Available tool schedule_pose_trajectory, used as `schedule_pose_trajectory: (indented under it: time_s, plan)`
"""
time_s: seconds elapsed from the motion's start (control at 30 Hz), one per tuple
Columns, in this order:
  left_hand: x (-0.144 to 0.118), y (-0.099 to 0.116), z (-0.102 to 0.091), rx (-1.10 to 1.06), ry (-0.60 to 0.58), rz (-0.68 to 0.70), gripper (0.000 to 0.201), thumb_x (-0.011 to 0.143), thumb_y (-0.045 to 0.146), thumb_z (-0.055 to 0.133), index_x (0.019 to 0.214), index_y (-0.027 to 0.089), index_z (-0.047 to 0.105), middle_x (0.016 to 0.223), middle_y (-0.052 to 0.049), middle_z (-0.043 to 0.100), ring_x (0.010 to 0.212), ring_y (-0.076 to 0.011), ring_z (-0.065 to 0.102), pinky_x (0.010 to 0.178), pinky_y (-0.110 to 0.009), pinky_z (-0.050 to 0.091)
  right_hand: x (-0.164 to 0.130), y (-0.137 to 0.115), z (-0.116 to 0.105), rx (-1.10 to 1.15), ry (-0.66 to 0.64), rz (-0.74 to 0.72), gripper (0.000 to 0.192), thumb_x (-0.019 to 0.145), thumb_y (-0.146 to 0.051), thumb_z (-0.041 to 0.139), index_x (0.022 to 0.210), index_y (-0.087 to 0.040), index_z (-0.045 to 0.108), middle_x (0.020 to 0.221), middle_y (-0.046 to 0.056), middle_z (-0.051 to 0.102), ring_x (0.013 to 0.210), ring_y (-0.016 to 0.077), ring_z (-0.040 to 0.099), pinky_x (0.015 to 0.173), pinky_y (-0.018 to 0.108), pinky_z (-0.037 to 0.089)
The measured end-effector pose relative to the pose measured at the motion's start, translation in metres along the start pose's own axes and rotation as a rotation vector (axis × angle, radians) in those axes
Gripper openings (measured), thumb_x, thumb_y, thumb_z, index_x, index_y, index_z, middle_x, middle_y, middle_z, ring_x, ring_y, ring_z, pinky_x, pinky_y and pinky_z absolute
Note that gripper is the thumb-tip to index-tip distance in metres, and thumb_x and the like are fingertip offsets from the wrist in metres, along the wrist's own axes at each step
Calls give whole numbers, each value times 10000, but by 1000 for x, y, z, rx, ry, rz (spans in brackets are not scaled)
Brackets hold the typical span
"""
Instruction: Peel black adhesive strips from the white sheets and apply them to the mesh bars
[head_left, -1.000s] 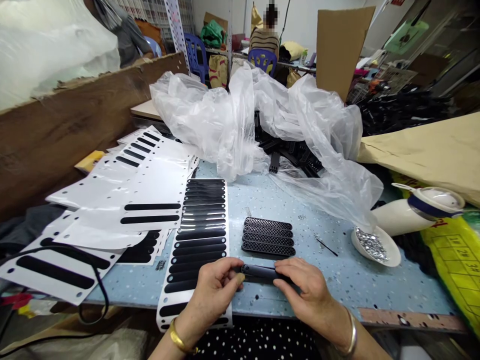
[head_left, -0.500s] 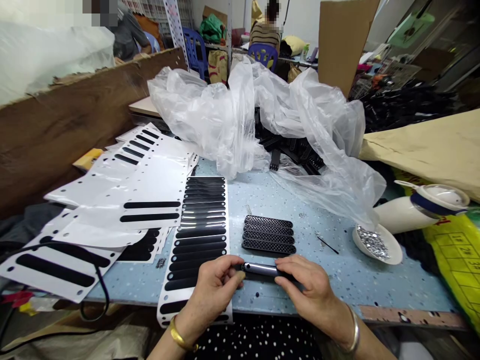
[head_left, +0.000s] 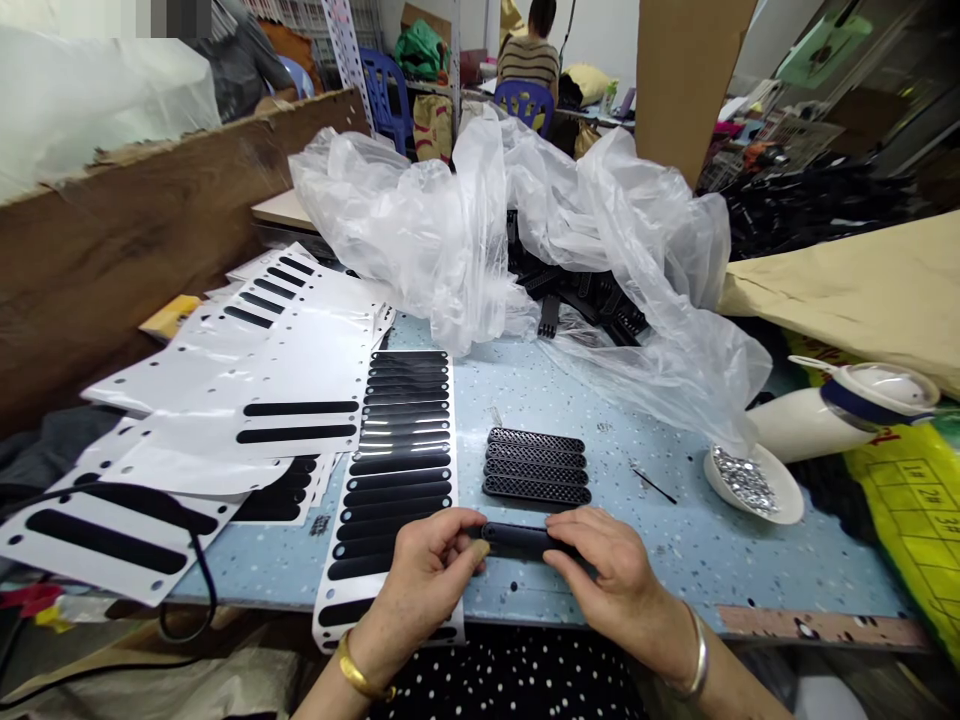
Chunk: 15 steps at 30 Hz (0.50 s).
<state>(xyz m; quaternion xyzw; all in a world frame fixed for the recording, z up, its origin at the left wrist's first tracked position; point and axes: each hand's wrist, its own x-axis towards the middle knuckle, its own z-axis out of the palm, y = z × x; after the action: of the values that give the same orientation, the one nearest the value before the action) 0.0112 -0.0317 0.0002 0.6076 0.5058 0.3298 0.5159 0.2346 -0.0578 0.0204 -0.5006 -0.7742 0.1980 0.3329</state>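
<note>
Between my two hands, just above the front of the table, is a long black plastic strip with rounded ends (head_left: pixel 514 538). My left hand (head_left: pixel 439 562) pinches its left end between thumb and fingertips. The right end sits in the closed fingers of my right hand (head_left: pixel 606 555), which cover part of it. Behind the strip lies a row of several black textured strips (head_left: pixel 536 467), side by side on the table. Beside my left forearm is a white backing sheet (head_left: pixel 330 612) carrying many black rounded stickers (head_left: pixel 395 511).
White sticker sheets (head_left: pixel 300 350) are heaped at the left, with a black cable (head_left: pixel 196 560) over them. Clear plastic bags (head_left: pixel 480 240) partly cover black parts (head_left: pixel 585 295) at the back. On the right are a bowl of small shiny pieces (head_left: pixel 791 507) and a white bottle (head_left: pixel 795 422).
The strip has tilted slightly, and the bright reflection along its top is gone. Both hands keep their hold with almost no shift.
</note>
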Motion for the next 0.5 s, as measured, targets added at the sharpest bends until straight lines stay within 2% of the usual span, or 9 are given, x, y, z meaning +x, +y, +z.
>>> schedule_pose_trajectory:
  time_s: [0.5]
  plan:
    - [0, 2, 0, 12, 4, 16, 191, 782, 226, 610, 929, 141, 697, 542, 5, 654, 478, -119, 596, 467, -208, 470, 0, 0, 4, -20, 21, -8, 151, 848, -104, 555, 932, -163, 666, 870, 89, 691, 772, 223, 641, 706, 393, 537]
